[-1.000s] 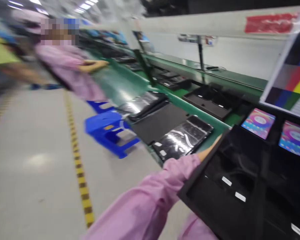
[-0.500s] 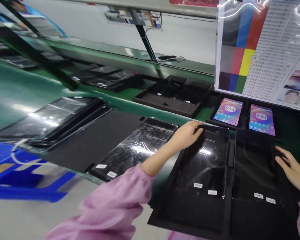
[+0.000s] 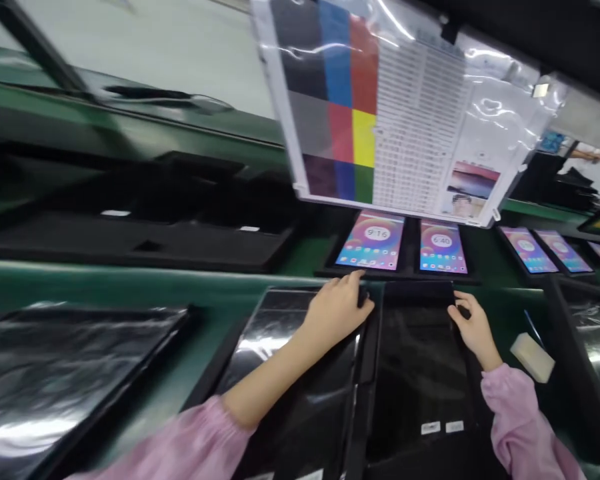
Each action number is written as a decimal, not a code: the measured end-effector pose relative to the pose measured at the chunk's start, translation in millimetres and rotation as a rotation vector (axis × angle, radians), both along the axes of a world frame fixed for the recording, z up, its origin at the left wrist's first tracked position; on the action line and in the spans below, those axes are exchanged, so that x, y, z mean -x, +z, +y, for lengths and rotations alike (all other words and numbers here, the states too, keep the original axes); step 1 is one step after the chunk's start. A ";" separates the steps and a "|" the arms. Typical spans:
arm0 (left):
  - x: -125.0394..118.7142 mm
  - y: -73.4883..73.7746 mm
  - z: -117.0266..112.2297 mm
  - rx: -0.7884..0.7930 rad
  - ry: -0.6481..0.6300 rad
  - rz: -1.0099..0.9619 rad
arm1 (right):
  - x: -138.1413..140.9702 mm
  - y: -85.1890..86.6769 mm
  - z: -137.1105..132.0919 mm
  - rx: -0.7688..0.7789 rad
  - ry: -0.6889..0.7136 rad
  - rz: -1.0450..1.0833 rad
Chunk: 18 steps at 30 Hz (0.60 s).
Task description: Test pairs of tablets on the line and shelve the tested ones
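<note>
A dark flat tablet (image 3: 420, 360) with two small white labels near its lower edge lies in the right bay of a black foam tray (image 3: 367, 353). My right hand (image 3: 475, 327) has its thumb and fingers closed at this tablet's upper right edge. In the left bay is a glossy, film-covered tablet (image 3: 305, 407). My left hand (image 3: 335, 307) reaches across its top right corner, fingers curled by the divider between the bays. A small dark bit shows between thumb and forefinger; what it belongs to is unclear.
Behind my hands stand two lit tablets (image 3: 370, 240) under a hanging sheet with colour blocks (image 3: 330, 107). More lit screens (image 3: 530, 250) are at the right, near a whitish block (image 3: 533, 357). A film-wrapped panel (image 3: 70, 380) lies at the left, below a dark tray (image 3: 130, 240).
The view has swung right and closer to the lit tablets. My left hand has shifted to the divider side of the left tablet; my right hand has come in against the right tablet's edge.
</note>
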<state>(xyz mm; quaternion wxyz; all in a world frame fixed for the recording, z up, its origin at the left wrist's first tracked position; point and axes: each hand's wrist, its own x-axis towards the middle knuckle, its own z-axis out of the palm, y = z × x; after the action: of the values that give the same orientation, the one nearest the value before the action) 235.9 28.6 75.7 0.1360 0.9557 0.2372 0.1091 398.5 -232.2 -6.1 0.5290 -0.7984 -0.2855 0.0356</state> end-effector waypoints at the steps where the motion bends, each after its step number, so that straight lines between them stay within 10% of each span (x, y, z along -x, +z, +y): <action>1: -0.3 0.0 0.7 -0.003 -0.009 0.005 | 0.2 1.4 1.2 -0.008 0.002 -0.004; 11: 2.3 -12.5 23.1 0.130 -0.055 -0.034 | 3.2 5.3 6.3 -0.005 -0.015 -0.025; 18: 84.6 -1.9 56.6 0.296 0.210 -0.138 | 13.2 15.5 -8.7 0.082 0.012 0.013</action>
<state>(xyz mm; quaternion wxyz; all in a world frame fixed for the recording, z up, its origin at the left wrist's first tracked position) 151.3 85.2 73.8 0.2788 0.8854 0.3393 0.1519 385.3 -240.9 9.4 0.4973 -0.8175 -0.2852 0.0558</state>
